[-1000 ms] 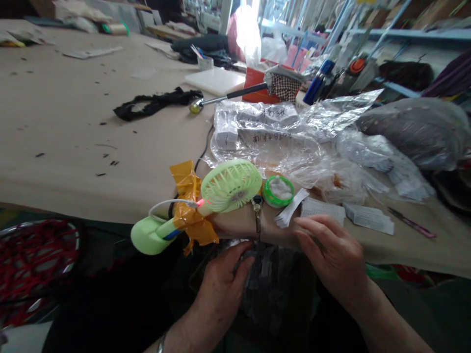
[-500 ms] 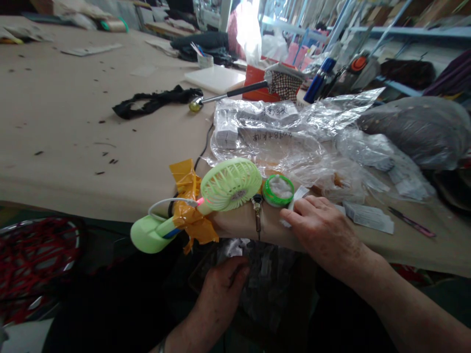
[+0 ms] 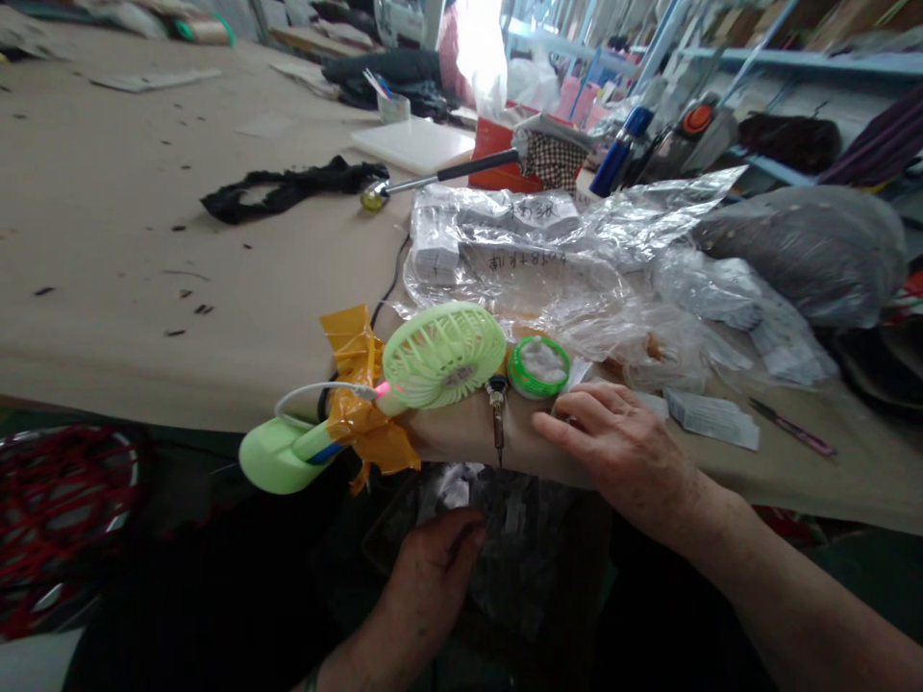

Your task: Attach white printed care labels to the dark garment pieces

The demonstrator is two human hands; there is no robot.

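Below the table's front edge, my left hand [image 3: 433, 567] is closed, thumb pressed against the fingers; anything in its pinch is too dark and small to name. My right hand [image 3: 620, 442] rests at the table edge with fingers curled in, and what lies under them is hidden. Just left of it are a round green tub [image 3: 539, 367] with white fluffy stuff and a soldering iron [image 3: 498, 413], its tip over the edge. A light green fan [image 3: 443, 356] stands beside the iron, fixed with orange tape [image 3: 364, 413]. White label stacks [image 3: 710, 418] lie right of my fingers.
Behind the fan, clear plastic bags [image 3: 519, 255] hold white bundles. A black-handled tool [image 3: 461, 171] and black cloth [image 3: 288, 187] lie further back. A pink-dark pen-like tool [image 3: 793, 428] sits at right. A bag of pale pieces [image 3: 515, 538] hangs below the edge.
The whole view has shifted slightly, with table things sitting a little further left. White strips seen under my right fingertips before are now hidden. My left hand keeps its pinch.
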